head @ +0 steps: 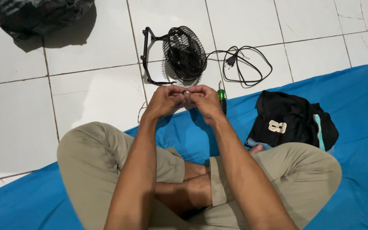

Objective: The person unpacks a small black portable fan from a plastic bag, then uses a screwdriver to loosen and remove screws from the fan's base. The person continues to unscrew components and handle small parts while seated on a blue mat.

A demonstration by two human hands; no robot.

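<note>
Above the crossed legs, at the near edge of the white tiled floor point(90, 47), the left hand point(163, 101) and right hand point(205, 100) meet fingertip to fingertip, both pinched shut on a small pale part point(186, 92) held between them; what the part is cannot be told. Just beyond the hands stands a small black fan point(185, 53) on its stand, its cable point(245, 64) coiled to the right; a green-handled screwdriver point(222, 96) lies just right of the right hand, a black cloth point(292, 121) further right on the blue mat point(363, 106).

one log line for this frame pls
left hand: pinches small pale part | right hand: same part | ahead: black fan, cord | screwdriver beside right hand
</note>
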